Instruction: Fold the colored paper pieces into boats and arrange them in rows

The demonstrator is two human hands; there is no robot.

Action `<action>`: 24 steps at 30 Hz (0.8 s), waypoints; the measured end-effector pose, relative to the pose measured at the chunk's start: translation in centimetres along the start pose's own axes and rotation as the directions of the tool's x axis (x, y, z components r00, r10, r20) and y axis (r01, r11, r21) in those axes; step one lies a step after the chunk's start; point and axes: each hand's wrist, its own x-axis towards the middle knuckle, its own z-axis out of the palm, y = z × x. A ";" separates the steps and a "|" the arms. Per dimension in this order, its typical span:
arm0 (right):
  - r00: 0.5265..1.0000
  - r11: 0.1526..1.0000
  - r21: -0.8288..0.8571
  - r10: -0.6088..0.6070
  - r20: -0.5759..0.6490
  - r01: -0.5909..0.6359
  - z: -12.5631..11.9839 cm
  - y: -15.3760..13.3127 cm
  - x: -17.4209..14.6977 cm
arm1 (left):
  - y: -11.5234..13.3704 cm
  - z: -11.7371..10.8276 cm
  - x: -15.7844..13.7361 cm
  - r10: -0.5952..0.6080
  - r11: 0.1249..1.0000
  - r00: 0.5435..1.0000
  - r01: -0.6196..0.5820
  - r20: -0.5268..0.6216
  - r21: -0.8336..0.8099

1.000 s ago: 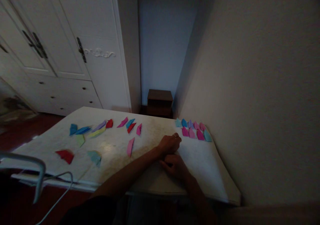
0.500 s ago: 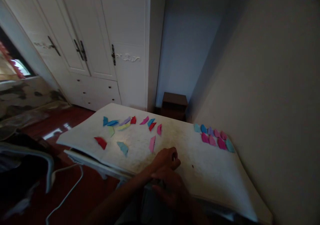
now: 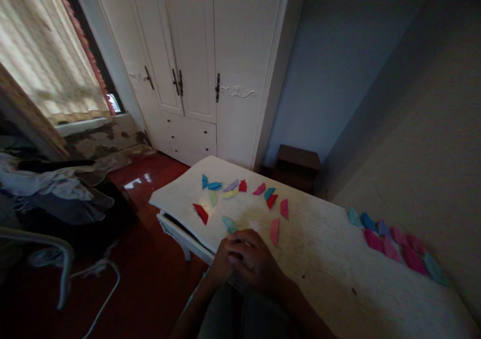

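Observation:
My left hand (image 3: 222, 265) and my right hand (image 3: 257, 261) are clasped together at the table's near edge, above my lap. The right hand's fingers lie curled over the left hand, and no object shows in either. Just beyond them is a light blue folded paper piece (image 3: 229, 224), its lower end close to my knuckles. A pink folded piece (image 3: 274, 231) lies to their right, a red one (image 3: 201, 213) to their left. Several more folded pieces in blue, purple, yellow, green, red and pink are scattered farther back, including a blue one (image 3: 215, 185).
The white table (image 3: 319, 238) stretches rightward to the wall. Along its far right edge stand two rows of folded paper pieces (image 3: 391, 248). A white wardrobe (image 3: 240, 123) and a brown cabinet (image 3: 296, 166) stand behind. Left are a chair's pale armrest (image 3: 65, 259) and piled cloth (image 3: 48, 178).
My head view has swung left, so the table appears farther right. My hands, crossed at the wrist with the left hand farther forward before, are now drawn back and clasped. The paper pieces stay put.

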 end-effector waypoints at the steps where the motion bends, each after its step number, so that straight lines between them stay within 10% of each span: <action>1: 0.999 0.999 0.030 0.035 -0.023 -0.034 0.0 1.4 0.6 | -0.4 -0.2 -0.2 0.045 0.999 0.999 -0.046 -0.010 -0.030; 7: 0.932 0.933 -0.100 0.354 0.076 -0.346 0.0 8.2 3.9 | -0.9 0.2 -0.8 0.220 0.975 0.965 -0.223 0.145 0.006; 13: 0.786 0.846 -0.302 0.524 0.327 -0.439 1.5 8.6 6.0 | -1.1 -0.2 -0.9 0.275 0.959 0.944 -0.284 0.183 0.024; 24: 0.799 0.848 -0.279 0.522 0.297 -0.451 2.8 8.7 7.3 | -1.3 -0.4 -1.0 0.274 0.960 0.941 -0.281 0.199 0.003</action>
